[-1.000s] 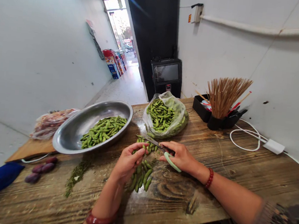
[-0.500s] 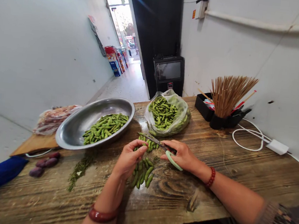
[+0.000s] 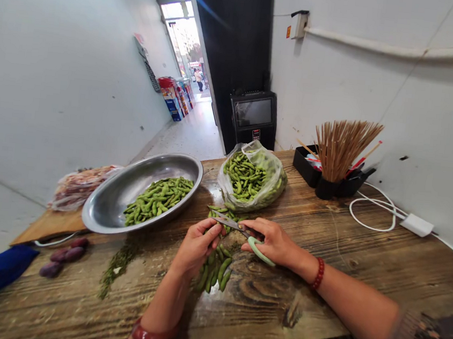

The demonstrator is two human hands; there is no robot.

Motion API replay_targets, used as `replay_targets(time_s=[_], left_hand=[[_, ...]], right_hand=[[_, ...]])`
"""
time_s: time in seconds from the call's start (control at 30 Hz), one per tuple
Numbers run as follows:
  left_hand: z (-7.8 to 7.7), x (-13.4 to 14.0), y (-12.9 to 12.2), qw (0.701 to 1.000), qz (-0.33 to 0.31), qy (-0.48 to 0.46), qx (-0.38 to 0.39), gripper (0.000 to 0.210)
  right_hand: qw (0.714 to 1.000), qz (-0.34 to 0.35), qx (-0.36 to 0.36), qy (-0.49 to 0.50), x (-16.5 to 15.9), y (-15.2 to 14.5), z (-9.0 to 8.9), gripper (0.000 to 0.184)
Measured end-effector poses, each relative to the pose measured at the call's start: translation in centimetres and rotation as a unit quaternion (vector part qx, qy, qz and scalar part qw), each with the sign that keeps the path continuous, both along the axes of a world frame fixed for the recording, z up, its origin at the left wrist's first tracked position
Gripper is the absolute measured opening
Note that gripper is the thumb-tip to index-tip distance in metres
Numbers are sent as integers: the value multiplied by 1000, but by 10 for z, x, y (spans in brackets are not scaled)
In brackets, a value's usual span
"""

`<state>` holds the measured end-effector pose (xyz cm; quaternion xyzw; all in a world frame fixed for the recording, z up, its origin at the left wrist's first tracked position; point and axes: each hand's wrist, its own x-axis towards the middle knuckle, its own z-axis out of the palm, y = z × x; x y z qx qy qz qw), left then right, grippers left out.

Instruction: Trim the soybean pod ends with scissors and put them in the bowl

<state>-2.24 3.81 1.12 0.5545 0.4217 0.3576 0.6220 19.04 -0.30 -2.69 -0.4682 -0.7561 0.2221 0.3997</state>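
Observation:
My right hand (image 3: 273,243) is closed around scissors (image 3: 260,253) with pale green handles. Their blades point left and lie right at the fingertips of my left hand (image 3: 197,246). Thumb and forefinger of that left hand pinch a green soybean pod, mostly hidden behind the fingers. Loose soybean pods (image 3: 213,270) lie on the table just below the hands, and more are partly hidden behind the blades. An open clear plastic bag (image 3: 275,188) full of pods stands beyond the scissors. To the left, a steel basin (image 3: 112,200) holds a heap of pods.
Small green trimmings (image 3: 112,273) and several purple-red oblong items (image 3: 74,253) lie on the wooden table (image 3: 259,324). A bagged pinkish pack (image 3: 81,186) sits on a board at left. Skewers (image 3: 337,149) stand in a black holder at right, near a white cable (image 3: 370,226).
The scissors' blades have come down and left to my left fingertips. The whole scene sits slightly lower in view.

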Motion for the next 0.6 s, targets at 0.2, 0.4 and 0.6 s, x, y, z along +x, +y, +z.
replay_targets(time_s=[0.2, 0.4, 0.6], left_hand=[[1, 2, -1, 1000, 3, -13, -4, 29], [-2, 1, 0, 998, 59, -5, 4, 31], [-4, 1, 0, 997, 48, 25, 63, 28]], right_hand=[[1000, -8, 6, 1, 1, 1, 0, 50], [1000, 4, -6, 2, 1, 1, -1, 60], [999, 29, 8, -11, 2, 0, -2, 62]])
